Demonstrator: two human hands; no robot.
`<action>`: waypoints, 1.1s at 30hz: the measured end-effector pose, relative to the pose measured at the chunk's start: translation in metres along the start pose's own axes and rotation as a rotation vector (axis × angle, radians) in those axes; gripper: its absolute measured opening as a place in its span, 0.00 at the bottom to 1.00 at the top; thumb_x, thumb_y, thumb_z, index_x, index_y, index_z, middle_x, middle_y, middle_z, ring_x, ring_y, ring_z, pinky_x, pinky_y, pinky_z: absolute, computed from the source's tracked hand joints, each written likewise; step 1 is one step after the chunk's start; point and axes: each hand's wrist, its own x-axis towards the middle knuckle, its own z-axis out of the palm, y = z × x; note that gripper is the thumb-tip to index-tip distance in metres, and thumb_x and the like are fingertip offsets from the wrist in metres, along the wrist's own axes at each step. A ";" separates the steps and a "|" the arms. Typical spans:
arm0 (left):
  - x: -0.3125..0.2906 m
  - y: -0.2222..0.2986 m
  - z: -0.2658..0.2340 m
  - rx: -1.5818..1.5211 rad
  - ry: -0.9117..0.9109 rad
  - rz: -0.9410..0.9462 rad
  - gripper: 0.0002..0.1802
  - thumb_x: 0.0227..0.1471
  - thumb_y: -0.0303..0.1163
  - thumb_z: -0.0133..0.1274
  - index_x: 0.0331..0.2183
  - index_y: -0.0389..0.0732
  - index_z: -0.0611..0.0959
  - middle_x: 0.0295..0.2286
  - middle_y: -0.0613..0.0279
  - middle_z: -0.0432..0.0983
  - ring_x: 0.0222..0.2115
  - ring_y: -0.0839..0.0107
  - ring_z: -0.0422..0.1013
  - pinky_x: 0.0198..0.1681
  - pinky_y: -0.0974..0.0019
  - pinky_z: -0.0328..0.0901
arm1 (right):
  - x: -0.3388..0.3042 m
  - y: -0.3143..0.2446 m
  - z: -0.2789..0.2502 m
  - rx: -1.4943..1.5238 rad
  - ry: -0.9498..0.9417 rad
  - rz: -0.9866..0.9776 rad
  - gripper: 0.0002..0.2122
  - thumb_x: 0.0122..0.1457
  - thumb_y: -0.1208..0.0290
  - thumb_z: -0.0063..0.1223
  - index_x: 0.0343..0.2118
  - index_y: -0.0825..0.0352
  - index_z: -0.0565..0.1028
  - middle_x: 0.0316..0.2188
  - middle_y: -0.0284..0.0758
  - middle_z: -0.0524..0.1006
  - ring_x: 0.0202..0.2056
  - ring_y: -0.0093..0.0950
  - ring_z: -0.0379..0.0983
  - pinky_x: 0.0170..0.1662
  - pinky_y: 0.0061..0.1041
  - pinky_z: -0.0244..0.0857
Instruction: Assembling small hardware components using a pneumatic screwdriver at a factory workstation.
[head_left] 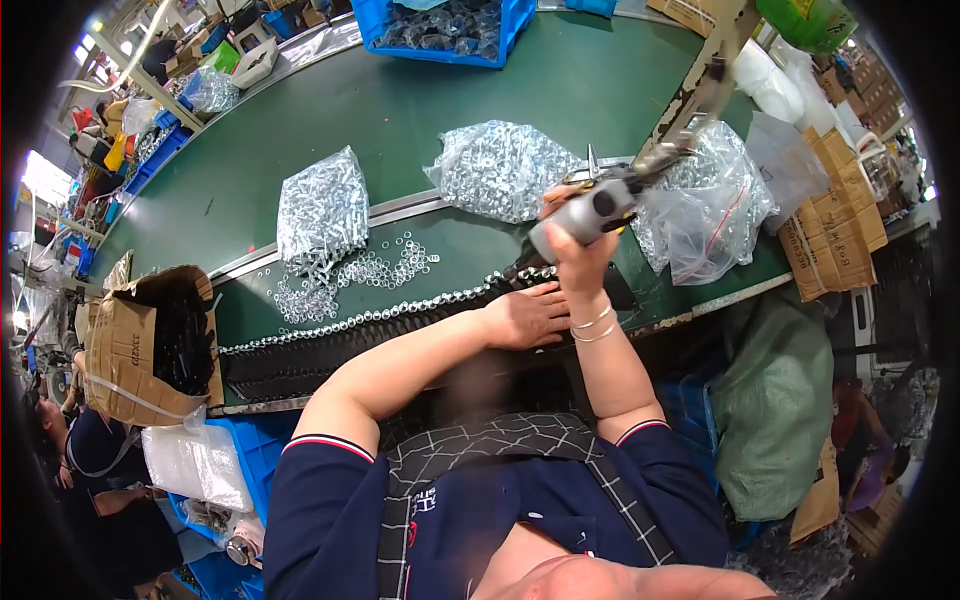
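Observation:
My right hand (582, 262) is wrapped round a grey and black power screwdriver (590, 212), held tilted above the right end of a long row of black parts (330, 358). Part of the tool is blurred. Along the far edge of that row runs a line of small shiny metal rings or nuts (400, 310). My left hand (528, 318) lies over the row's right end, fingers stretched out and close together, just left of my right wrist. Loose metal rings (385, 268) are scattered beyond the row, beside an opened clear bag of metal fasteners (325, 210).
More bags of metal parts (503, 168) lie on the green table (300, 120). At the left end stands a cardboard box (135, 350) of black parts; a blue bin (445, 35) sits at the far side. A metal post (690, 85) rises behind the screwdriver.

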 end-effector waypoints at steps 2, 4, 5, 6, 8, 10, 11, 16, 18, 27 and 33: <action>-0.001 0.001 0.002 -0.019 0.016 -0.005 0.23 0.55 0.44 0.44 0.50 0.45 0.71 0.51 0.60 0.64 0.56 0.62 0.57 0.61 0.58 0.48 | -0.007 0.014 0.007 -0.027 -0.083 0.013 0.17 0.42 0.83 0.55 0.38 0.71 0.69 0.33 0.37 0.73 0.33 0.25 0.70 0.38 0.26 0.65; -0.001 0.001 0.002 -0.046 0.050 -0.020 0.22 0.55 0.44 0.44 0.50 0.45 0.71 0.51 0.60 0.64 0.56 0.63 0.56 0.61 0.58 0.47 | -0.008 0.015 0.008 -0.038 -0.129 0.016 0.16 0.43 0.82 0.55 0.38 0.72 0.69 0.33 0.37 0.73 0.33 0.25 0.70 0.38 0.25 0.65; -0.001 0.002 0.003 -0.044 0.050 -0.020 0.22 0.55 0.44 0.44 0.50 0.45 0.71 0.51 0.60 0.64 0.56 0.63 0.56 0.61 0.58 0.47 | -0.008 0.013 0.005 -0.042 -0.100 0.043 0.16 0.43 0.82 0.55 0.38 0.72 0.69 0.33 0.37 0.73 0.33 0.25 0.70 0.38 0.25 0.65; 0.002 0.004 0.004 -0.027 0.041 -0.015 0.22 0.55 0.44 0.44 0.50 0.45 0.71 0.51 0.60 0.64 0.56 0.63 0.56 0.61 0.58 0.47 | -0.008 0.008 0.002 -0.045 -0.071 0.069 0.16 0.43 0.82 0.55 0.38 0.71 0.69 0.33 0.37 0.73 0.33 0.25 0.70 0.38 0.25 0.65; 0.003 0.002 0.002 0.017 0.020 -0.012 0.22 0.56 0.44 0.43 0.50 0.45 0.71 0.51 0.61 0.64 0.56 0.63 0.56 0.61 0.58 0.48 | 0.002 0.000 0.007 -0.038 -0.048 0.089 0.16 0.43 0.82 0.55 0.38 0.71 0.69 0.33 0.37 0.73 0.33 0.26 0.70 0.38 0.25 0.65; 0.001 0.003 0.003 0.015 -0.007 -0.020 0.23 0.56 0.44 0.43 0.50 0.45 0.70 0.52 0.61 0.63 0.57 0.63 0.55 0.62 0.57 0.46 | 0.008 -0.020 0.016 -0.005 -0.015 0.014 0.17 0.43 0.82 0.56 0.39 0.70 0.68 0.33 0.36 0.73 0.33 0.25 0.70 0.38 0.26 0.66; 0.000 0.003 0.004 0.016 -0.031 -0.024 0.23 0.56 0.44 0.43 0.50 0.45 0.70 0.53 0.60 0.62 0.57 0.63 0.54 0.62 0.57 0.44 | 0.007 -0.024 0.019 0.011 0.001 -0.024 0.17 0.43 0.82 0.56 0.39 0.70 0.68 0.33 0.36 0.73 0.33 0.25 0.70 0.38 0.26 0.66; 0.002 0.003 -0.001 0.048 0.012 0.005 0.22 0.56 0.43 0.42 0.50 0.45 0.70 0.52 0.64 0.64 0.55 0.64 0.57 0.60 0.58 0.48 | -0.001 -0.006 0.014 0.036 -0.041 0.058 0.18 0.42 0.83 0.56 0.40 0.70 0.67 0.34 0.37 0.73 0.33 0.26 0.70 0.38 0.26 0.66; 0.003 0.001 0.007 0.012 0.035 0.002 0.22 0.56 0.43 0.42 0.50 0.45 0.70 0.51 0.63 0.64 0.55 0.65 0.57 0.61 0.58 0.48 | -0.010 0.017 0.006 -0.062 -0.106 0.031 0.19 0.43 0.82 0.56 0.41 0.70 0.67 0.34 0.37 0.73 0.33 0.26 0.70 0.38 0.26 0.66; 0.002 -0.003 0.002 0.053 0.011 -0.019 0.24 0.56 0.44 0.42 0.52 0.45 0.69 0.54 0.61 0.61 0.58 0.65 0.54 0.62 0.58 0.44 | 0.006 -0.017 0.010 0.024 0.029 -0.032 0.19 0.41 0.85 0.55 0.40 0.69 0.67 0.34 0.37 0.73 0.33 0.25 0.70 0.38 0.26 0.66; -0.001 0.002 0.005 0.028 0.016 0.005 0.26 0.56 0.42 0.42 0.55 0.46 0.66 0.54 0.62 0.62 0.58 0.65 0.53 0.61 0.57 0.47 | -0.006 0.008 0.023 0.064 -0.077 0.055 0.20 0.41 0.85 0.55 0.41 0.68 0.67 0.34 0.37 0.73 0.33 0.25 0.70 0.38 0.26 0.66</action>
